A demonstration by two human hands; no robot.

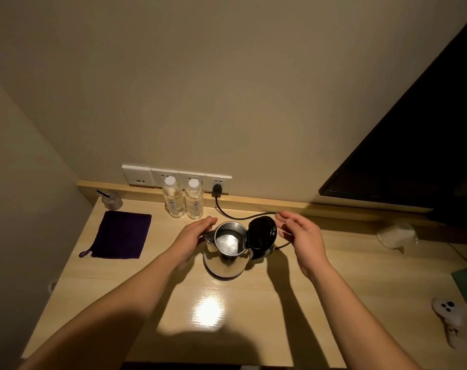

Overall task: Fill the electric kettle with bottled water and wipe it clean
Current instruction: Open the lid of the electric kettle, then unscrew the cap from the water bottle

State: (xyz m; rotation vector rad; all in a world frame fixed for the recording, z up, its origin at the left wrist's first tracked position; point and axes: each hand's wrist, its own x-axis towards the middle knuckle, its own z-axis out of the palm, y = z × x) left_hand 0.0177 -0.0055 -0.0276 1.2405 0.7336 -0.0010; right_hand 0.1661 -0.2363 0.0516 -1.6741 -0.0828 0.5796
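A steel electric kettle stands mid-desk with its black lid tipped up and the inside showing. My left hand rests against the kettle's left side by the spout, fingers loosely curved. My right hand hovers just right of the raised lid, fingers apart, holding nothing. Two capped water bottles stand side by side behind the kettle at the wall. A dark purple cloth lies flat to the left.
The kettle's black cord runs to a plug in the wall sockets. A plastic cup with a straw sits back left, crumpled plastic back right, a white controller front right, a dark screen on the right.
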